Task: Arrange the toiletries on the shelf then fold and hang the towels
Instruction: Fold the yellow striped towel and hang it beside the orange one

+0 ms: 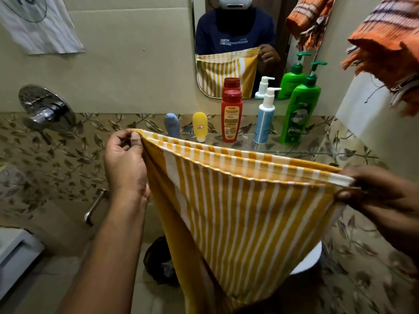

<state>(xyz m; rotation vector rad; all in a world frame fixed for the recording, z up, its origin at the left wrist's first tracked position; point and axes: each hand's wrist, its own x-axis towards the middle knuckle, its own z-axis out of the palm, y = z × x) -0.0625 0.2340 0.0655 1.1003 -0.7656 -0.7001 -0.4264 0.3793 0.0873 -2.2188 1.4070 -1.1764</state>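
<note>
A yellow and white striped towel (244, 209) hangs folded in front of me, its top edges stretched level. My left hand (125, 164) pinches its left corners and my right hand (383, 196) pinches its right corners. Behind the towel a glass shelf (317, 152) carries a row of toiletries: a blue-grey tube (171, 125), a yellow tube (200, 125), a red bottle (231, 116), a white and blue pump bottle (264, 116) and a green pump bottle (299, 109). An orange striped towel (390, 44) hangs at the upper right.
A mirror (238, 53) on the wall reflects the towel and a person. A chrome shower valve (46, 109) and a metal handle (95, 207) are on the left wall. A white cloth (38, 23) hangs at the upper left. A dark bag (158, 261) lies on the floor.
</note>
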